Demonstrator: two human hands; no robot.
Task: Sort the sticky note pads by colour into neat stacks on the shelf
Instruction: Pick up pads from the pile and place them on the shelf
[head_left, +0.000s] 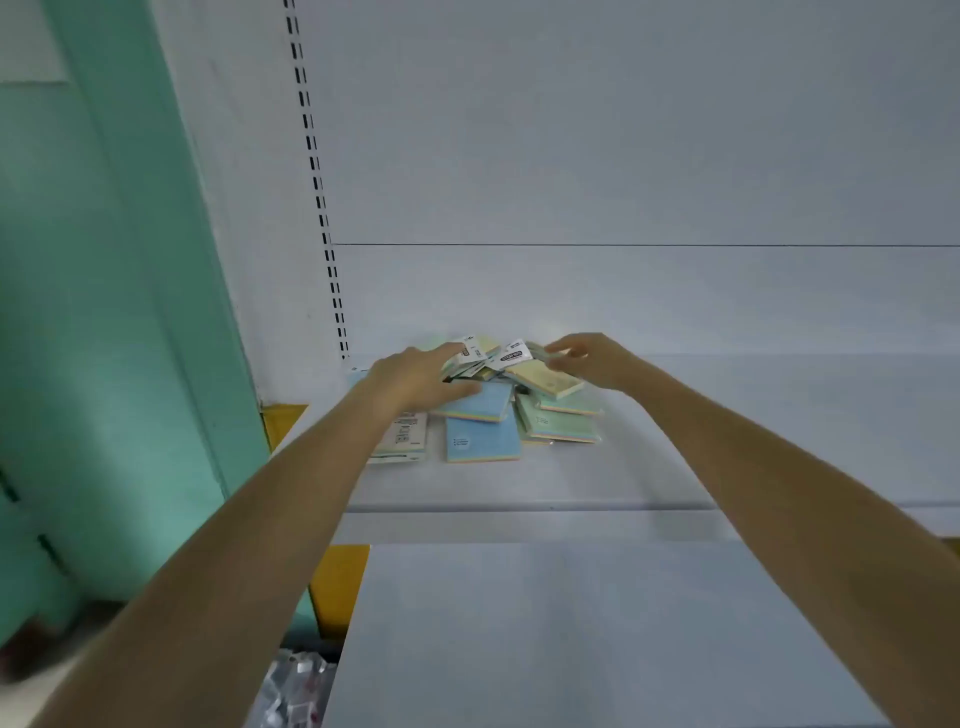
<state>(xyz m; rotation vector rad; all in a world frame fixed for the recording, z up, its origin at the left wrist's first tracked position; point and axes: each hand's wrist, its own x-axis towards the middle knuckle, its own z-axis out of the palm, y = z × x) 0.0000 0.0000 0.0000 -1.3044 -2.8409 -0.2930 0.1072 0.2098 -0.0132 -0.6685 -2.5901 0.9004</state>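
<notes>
White metal shelf (571, 483) is holding jumbled pastel sticky note pads (498, 405); left hand (415, 379) is resting spread on them, right hand (582, 361) fingers (558, 347) pinching a yellow pad (548, 379)—best lifting singly.

Two bare forearms in frame, no sleeves visible up to the frame edge. Bare left hand (415, 376) and bare right hand (587, 361): no gloves, rings, watch or wristbands visible. Fingers slim; nails too blurred to judge.

White shelf (675, 467) with a jumbled pile of sticky note pads (498, 410).
</notes>
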